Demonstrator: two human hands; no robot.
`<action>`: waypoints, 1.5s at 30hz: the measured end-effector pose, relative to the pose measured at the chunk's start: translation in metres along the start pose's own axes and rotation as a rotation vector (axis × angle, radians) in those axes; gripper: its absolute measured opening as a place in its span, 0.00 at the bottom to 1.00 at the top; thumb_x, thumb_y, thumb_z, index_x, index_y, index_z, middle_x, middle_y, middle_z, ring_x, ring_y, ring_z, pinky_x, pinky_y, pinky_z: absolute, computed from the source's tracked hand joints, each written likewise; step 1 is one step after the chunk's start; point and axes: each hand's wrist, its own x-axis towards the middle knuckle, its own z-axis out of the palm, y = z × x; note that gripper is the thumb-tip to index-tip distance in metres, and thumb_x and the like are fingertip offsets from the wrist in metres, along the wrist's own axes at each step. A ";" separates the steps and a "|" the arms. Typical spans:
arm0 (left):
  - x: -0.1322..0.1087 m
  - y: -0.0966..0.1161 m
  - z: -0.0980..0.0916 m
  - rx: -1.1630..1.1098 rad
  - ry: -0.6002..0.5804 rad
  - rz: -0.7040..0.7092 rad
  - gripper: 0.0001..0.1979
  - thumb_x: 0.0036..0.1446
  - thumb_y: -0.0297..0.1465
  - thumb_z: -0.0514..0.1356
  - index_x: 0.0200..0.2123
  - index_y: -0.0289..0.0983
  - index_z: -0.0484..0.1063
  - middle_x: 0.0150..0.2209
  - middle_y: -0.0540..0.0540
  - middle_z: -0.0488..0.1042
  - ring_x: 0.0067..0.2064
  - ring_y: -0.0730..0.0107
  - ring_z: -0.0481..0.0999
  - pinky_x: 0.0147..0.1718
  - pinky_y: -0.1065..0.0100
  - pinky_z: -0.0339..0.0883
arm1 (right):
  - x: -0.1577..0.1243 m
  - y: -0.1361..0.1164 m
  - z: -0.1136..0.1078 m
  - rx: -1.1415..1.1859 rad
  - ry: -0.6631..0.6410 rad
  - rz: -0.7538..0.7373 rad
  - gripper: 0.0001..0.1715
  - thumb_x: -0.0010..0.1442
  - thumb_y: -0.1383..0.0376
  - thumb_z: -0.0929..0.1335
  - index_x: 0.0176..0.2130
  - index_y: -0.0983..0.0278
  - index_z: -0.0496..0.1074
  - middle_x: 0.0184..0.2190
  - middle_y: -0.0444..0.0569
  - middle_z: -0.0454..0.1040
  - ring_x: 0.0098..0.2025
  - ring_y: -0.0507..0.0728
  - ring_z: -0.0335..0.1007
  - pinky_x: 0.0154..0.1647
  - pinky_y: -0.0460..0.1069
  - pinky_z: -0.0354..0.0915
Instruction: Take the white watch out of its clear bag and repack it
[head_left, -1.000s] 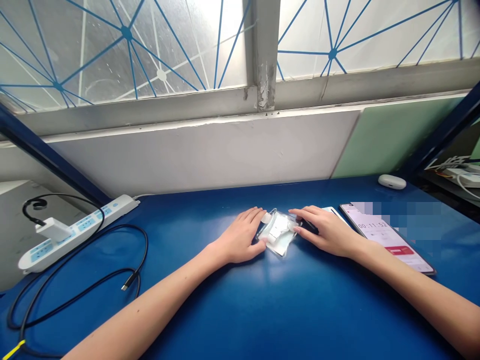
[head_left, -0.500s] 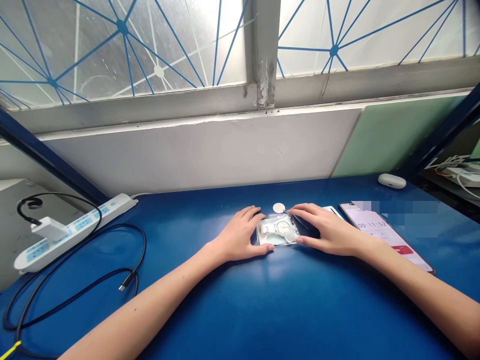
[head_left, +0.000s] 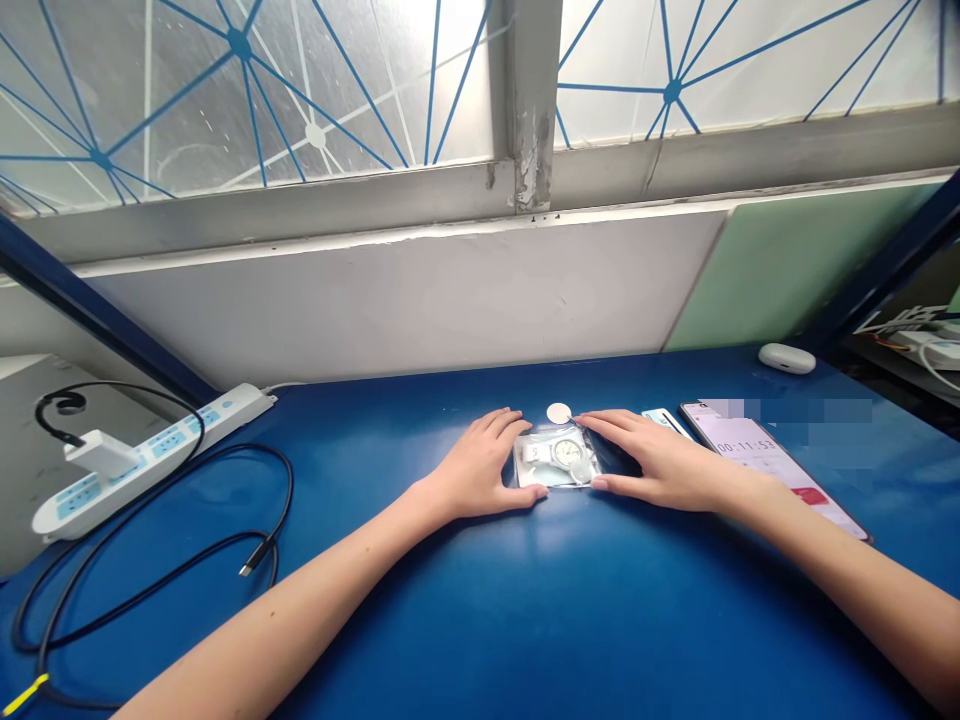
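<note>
A wristwatch with a pale dial and light strap lies inside a clear plastic bag flat on the blue table. My left hand rests at the bag's left side, thumb and fingers spread apart around that edge. On the opposite side, my right hand has its fingers stretched forward and its thumb near the bag's lower right corner. Both hands are open and seem to touch the bag's edges without gripping it. Just beyond the bag lies a round white tag, close to my right fingertips.
Right of my hand are a phone showing a timer, a partly hidden white-and-blue card and a white earbud case. On the left, a power strip holds a white charger with a looping black cable.
My right fingers have flattened and settled slightly beside the bag, and the watch shows more clearly. My left hand has barely moved. The phone's timer has advanced by one second.
</note>
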 end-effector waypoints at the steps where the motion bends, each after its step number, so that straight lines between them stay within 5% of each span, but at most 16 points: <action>1: 0.000 0.000 0.000 -0.003 0.004 -0.002 0.40 0.50 0.50 0.66 0.60 0.34 0.63 0.65 0.33 0.61 0.68 0.44 0.55 0.64 0.47 0.54 | 0.000 0.001 0.000 0.003 -0.005 0.001 0.46 0.61 0.43 0.65 0.69 0.61 0.54 0.67 0.57 0.60 0.66 0.68 0.57 0.64 0.63 0.59; 45: 0.000 0.000 0.006 0.057 0.099 -0.044 0.39 0.44 0.55 0.67 0.52 0.36 0.67 0.61 0.32 0.66 0.67 0.38 0.57 0.62 0.44 0.54 | -0.001 0.002 -0.001 0.025 -0.003 0.004 0.46 0.60 0.43 0.66 0.69 0.59 0.54 0.67 0.58 0.59 0.66 0.71 0.57 0.63 0.66 0.59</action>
